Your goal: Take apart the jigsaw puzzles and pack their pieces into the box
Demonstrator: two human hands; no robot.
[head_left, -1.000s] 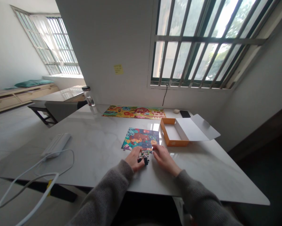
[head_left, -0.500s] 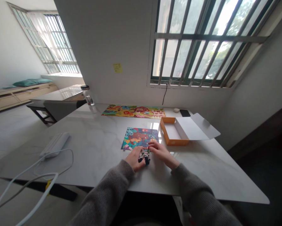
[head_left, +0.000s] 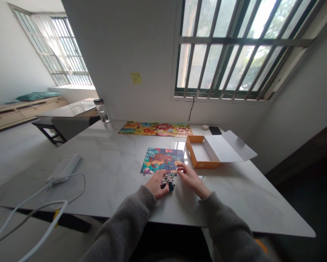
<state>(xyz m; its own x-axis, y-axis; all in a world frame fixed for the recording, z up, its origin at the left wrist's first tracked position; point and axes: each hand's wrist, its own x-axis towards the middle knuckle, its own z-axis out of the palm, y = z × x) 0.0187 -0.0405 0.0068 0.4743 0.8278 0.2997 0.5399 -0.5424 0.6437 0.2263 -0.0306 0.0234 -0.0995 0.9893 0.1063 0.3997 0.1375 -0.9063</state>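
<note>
Fingers of L hand are closed round a small clump of loose pcs, thumb at the near side. R hand has its fingers bent, tips at the near R corner of the jigsaw; can't tell if they're pinching a pc.

Biggest item: white marble-look bench, spanning most of the view. Barred window above it, upper R; 2nd window w/ a sheer curtain, far L. Low wooden cabinet under that, teal cushion on top, plus a 2nd table w/ a grey chair beside it. Grey knit sleeves on both arms.

Orange box sits R of the jigsaw, open, white inside, lid folded out to the R. Long illustrated strip lies flat along the back. Jigsaw's flat mid-bench, betw. strip & hands: dark blue/teal w/ orange-brown figures, near R part covered by R hand.

White oblong device near the L edge, cable looping over the front. Clear bottle, dark lid, back L. Dark flat phone-like item back R, beyond the box. Yellow note on the wall. Small round white item just L of the phone-like one.
</note>
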